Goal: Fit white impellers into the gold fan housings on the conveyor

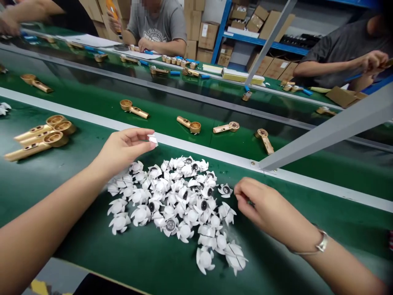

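A heap of several small white fan impellers point(178, 200) lies on the green table in front of me. My left hand point(123, 149) hovers above the heap's left side, its fingertips pinched on one white impeller point(152, 139). My right hand point(264, 207) rests at the heap's right edge with its fingers curled together, close to a lone impeller point(225, 189); whether it holds anything is hidden. Three gold fan housings point(39, 137) lie stacked at the left of the table.
A green conveyor belt point(184, 98) behind a grey rail point(307, 182) carries several gold housings point(133, 108). A slanted grey bar point(331, 131) rises at the right. Two people work on the far side, with cardboard boxes and blue shelving behind them.
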Available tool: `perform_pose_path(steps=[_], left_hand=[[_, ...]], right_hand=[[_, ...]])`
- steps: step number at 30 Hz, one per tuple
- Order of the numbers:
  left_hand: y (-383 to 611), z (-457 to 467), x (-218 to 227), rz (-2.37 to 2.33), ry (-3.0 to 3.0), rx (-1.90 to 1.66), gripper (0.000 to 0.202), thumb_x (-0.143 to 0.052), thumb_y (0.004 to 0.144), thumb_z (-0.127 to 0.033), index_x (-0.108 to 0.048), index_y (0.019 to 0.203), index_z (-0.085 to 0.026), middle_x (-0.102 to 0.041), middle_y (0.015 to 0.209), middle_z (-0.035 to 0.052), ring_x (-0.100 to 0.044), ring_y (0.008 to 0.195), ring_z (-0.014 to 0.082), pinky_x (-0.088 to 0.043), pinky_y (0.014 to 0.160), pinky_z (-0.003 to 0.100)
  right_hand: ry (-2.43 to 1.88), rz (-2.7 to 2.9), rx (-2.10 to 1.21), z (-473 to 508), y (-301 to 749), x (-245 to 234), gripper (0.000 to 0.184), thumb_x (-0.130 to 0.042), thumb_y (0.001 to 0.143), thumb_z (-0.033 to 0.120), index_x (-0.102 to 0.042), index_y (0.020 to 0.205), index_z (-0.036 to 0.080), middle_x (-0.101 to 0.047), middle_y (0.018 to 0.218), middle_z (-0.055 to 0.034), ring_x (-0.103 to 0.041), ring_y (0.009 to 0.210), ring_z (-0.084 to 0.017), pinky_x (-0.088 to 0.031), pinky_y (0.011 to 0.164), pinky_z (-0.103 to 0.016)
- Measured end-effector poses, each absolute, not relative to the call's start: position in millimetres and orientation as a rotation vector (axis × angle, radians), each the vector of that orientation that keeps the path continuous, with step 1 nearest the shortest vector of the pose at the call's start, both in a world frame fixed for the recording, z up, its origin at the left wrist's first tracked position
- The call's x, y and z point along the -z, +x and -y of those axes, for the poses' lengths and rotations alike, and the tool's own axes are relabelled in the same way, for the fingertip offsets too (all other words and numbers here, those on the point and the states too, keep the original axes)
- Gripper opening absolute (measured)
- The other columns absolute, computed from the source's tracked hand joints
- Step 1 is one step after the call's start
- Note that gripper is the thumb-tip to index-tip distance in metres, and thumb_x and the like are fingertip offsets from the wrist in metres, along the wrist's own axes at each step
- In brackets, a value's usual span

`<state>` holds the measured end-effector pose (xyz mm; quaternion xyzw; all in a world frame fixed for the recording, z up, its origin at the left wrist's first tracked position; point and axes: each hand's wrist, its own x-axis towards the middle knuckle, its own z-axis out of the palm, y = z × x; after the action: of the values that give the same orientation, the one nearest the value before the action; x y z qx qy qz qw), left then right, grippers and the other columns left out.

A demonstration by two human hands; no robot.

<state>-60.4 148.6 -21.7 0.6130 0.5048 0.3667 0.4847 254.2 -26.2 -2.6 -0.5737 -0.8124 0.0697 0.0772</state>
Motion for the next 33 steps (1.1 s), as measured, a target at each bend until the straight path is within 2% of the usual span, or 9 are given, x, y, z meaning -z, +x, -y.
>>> perform_pose_path(steps=[3,6,9,16,20,22,28,31,33], left_hand=[[-41.7,-115.5,4.5,-0.973,1.247,-0.923,0.036,-0.083,0.076,-0.033,-0.074,0.110,-0.027,-0.074,0.092,0.0005,-0.074,0.088,0.0161,-0.060,0.082,0.023],[-29.5,-92.7,-2.3,-0.833,1.127,-0.874,0.029,-0.082,0.078,-0.028,-0.075,0.106,-0.028,-0.070,0.086,-0.0024,-0.075,0.082,0.0140,-0.061,0.080,0.021],[-30.5,-87.6,-0.7,-0.818,1.105,-0.891,0.027,-0.082,0.079,-0.025,-0.076,0.105,-0.028,-0.069,0.086,-0.0030,-0.075,0.082,0.0131,-0.061,0.080,0.020],[-42.3,-94.9,5.5,-0.898,0.999,-0.892,0.029,-0.085,0.074,-0.027,-0.077,0.102,-0.029,-0.075,0.087,-0.0040,-0.075,0.076,0.0101,-0.059,0.070,0.010],[-43.1,-94.7,6.2,-0.933,0.996,-0.875,0.032,-0.086,0.072,-0.029,-0.077,0.103,-0.030,-0.076,0.086,-0.0048,-0.075,0.075,0.0105,-0.060,0.072,0.011],[-42.8,-94.0,5.0,-0.945,0.998,-0.884,0.034,-0.088,0.070,-0.031,-0.077,0.102,-0.031,-0.077,0.087,-0.0043,-0.075,0.075,0.0121,-0.061,0.073,0.012],[-42.0,-89.8,-1.0,-0.908,0.940,-0.869,0.033,-0.090,0.067,-0.030,-0.078,0.098,-0.031,-0.077,0.084,-0.0049,-0.076,0.075,0.0139,-0.061,0.069,0.012],[-40.6,-84.3,-0.9,-0.805,0.918,-0.807,0.030,-0.087,0.072,-0.026,-0.077,0.101,-0.030,-0.075,0.079,-0.0057,-0.077,0.076,0.0129,-0.061,0.072,0.012],[-38.0,-78.7,0.7,-0.707,0.928,-0.751,0.029,-0.084,0.076,-0.024,-0.075,0.104,-0.029,-0.075,0.082,-0.0040,-0.077,0.079,0.0146,-0.062,0.077,0.018]], right_hand=[[-1.638,2.183,-0.332,11.2,229.6,-21.5,0.014,-0.047,0.091,0.011,-0.050,0.083,0.021,-0.055,0.078,0.0001,-0.051,0.064,-0.011,-0.042,0.055,-0.021],[-1.664,2.169,-0.205,1.3,226.7,-32.0,0.012,-0.045,0.094,0.016,-0.051,0.084,0.021,-0.056,0.082,-0.0013,-0.052,0.069,-0.014,-0.042,0.059,-0.026],[-1.825,2.162,-0.182,2.9,250.9,-21.7,0.012,-0.047,0.095,0.021,-0.054,0.085,0.021,-0.058,0.082,-0.0015,-0.053,0.071,-0.015,-0.043,0.063,-0.029],[-1.991,2.113,-0.438,48.9,292.5,21.3,0.017,-0.045,0.099,0.022,-0.059,0.090,0.021,-0.062,0.087,-0.0030,-0.059,0.071,-0.015,-0.049,0.062,-0.028],[-1.828,2.201,-0.390,62.9,286.8,32.9,0.017,-0.048,0.100,0.020,-0.065,0.101,0.019,-0.068,0.098,-0.0058,-0.066,0.086,-0.017,-0.054,0.076,-0.029],[-1.782,2.277,-0.320,63.3,282.8,34.3,0.019,-0.048,0.100,0.018,-0.067,0.103,0.017,-0.069,0.099,-0.0071,-0.067,0.087,-0.018,-0.055,0.077,-0.031],[-1.822,2.501,-0.170,52.8,278.3,33.5,0.023,-0.046,0.097,0.013,-0.067,0.089,0.013,-0.065,0.085,-0.0103,-0.065,0.072,-0.023,-0.056,0.064,-0.039],[-1.804,2.505,-0.175,43.0,276.3,27.7,0.021,-0.047,0.095,0.013,-0.064,0.083,0.014,-0.062,0.078,-0.0080,-0.062,0.066,-0.021,-0.054,0.060,-0.037],[-1.772,2.445,-0.215,33.7,265.7,16.7,0.017,-0.047,0.095,0.013,-0.061,0.084,0.016,-0.061,0.079,-0.0060,-0.061,0.066,-0.017,-0.053,0.060,-0.031]])
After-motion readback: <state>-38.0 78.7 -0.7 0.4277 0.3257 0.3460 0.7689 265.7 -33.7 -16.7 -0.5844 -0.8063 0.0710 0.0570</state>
